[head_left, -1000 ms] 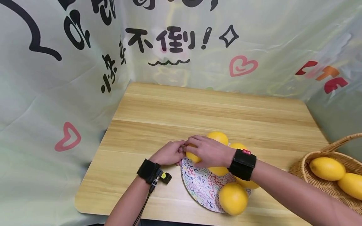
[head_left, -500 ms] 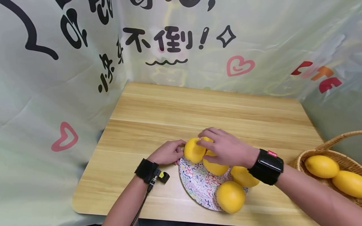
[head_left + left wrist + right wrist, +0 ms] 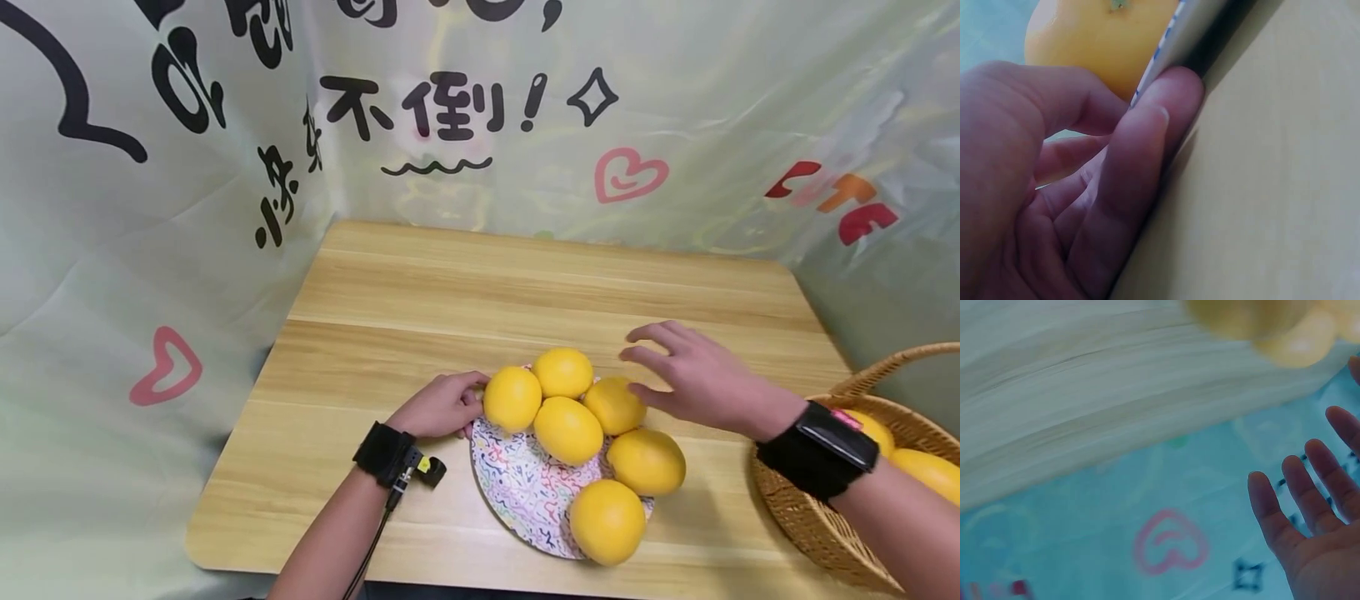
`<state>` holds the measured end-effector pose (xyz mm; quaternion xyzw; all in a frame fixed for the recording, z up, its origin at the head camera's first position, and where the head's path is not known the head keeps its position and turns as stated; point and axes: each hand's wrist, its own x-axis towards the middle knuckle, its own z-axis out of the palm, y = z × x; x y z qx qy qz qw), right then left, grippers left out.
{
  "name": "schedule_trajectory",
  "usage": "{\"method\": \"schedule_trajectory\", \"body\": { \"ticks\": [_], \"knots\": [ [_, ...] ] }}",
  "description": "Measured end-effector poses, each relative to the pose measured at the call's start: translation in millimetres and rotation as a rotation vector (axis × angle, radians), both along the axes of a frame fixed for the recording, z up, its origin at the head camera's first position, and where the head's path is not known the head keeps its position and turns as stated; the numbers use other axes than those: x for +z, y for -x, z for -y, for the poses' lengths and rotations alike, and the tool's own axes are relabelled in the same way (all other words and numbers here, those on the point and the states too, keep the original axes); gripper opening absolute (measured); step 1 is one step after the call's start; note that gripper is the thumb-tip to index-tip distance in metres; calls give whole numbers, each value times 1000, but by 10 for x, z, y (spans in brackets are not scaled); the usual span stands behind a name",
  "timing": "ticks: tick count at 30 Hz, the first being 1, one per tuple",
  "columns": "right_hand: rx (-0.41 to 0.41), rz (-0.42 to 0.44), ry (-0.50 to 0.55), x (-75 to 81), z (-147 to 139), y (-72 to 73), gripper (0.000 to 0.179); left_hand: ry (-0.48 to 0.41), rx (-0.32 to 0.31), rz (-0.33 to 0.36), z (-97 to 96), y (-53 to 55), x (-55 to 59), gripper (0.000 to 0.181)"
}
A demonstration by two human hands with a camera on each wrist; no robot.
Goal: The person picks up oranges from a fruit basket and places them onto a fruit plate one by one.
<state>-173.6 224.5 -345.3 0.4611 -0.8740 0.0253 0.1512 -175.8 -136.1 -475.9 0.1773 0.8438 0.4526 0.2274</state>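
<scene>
Yellow fruits (image 3: 567, 430), six in all, lie on the patterned plate (image 3: 513, 492), at the near side of the counter (image 3: 450, 287). At the left, the left hand (image 3: 438, 406) is at the plate's left rim, much as it was half a second ago; its grip is clamped on that rim, and the left wrist view shows one fingertip tucked beneath the edge. The head view hides most of those fingertips, while the left wrist view cuts off the top of the fruit beside them.

Next to this hand sits the leftmost fruit, with four more reaching right in a close cluster and a sixth at the near right edge. The far fruits, largely covered by the right hand half a second ago, are now in plain sight.

Further right, the right hand (image 3: 697, 377) has moved away to the right from over them, its grip empty and its fingers spread apart. Its thumb overlaps one fruit in the head view; whether they touch I cannot tell. In the right wrist view the fruits are blurred and cut off at the top, and the thumb is cropped.

At the far right, the wicker basket (image 3: 810, 537) runs out of frame; the right wristband (image 3: 817, 450) and forearm cover part of it and of the two fruits inside.
</scene>
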Motion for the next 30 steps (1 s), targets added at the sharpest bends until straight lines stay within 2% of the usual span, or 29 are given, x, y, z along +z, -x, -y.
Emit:
{"method": "schedule_trajectory", "body": {
  "ticks": [4,5,6,11,14,20,24,27,30],
  "knots": [
    [-66,-19,49,-30,-399,-8,67,3,0,-6,-19,11,-1,51],
    [-86,-23,51,-34,-487,-22,68,3,1,-5,-23,12,0,51],
    [-116,-19,49,-35,-571,-48,66,5,1,-3,-26,13,-1,51],
    [-335,8,-19,-3,-905,-250,31,7,3,9,-23,7,5,51],
    [-482,47,-64,10,-1058,-351,34,8,11,13,-14,3,13,51],
    [-730,235,-163,17,-1321,-451,37,-3,20,25,0,1,12,52],
    [-822,321,-217,40,-1508,-463,38,-18,20,36,0,2,4,52],
    [-845,323,-231,24,-1665,-477,34,-19,18,37,-7,2,0,52],
    [-867,315,-250,-31,-1843,-515,39,-17,16,37,-21,3,-5,53]
  ]
}}
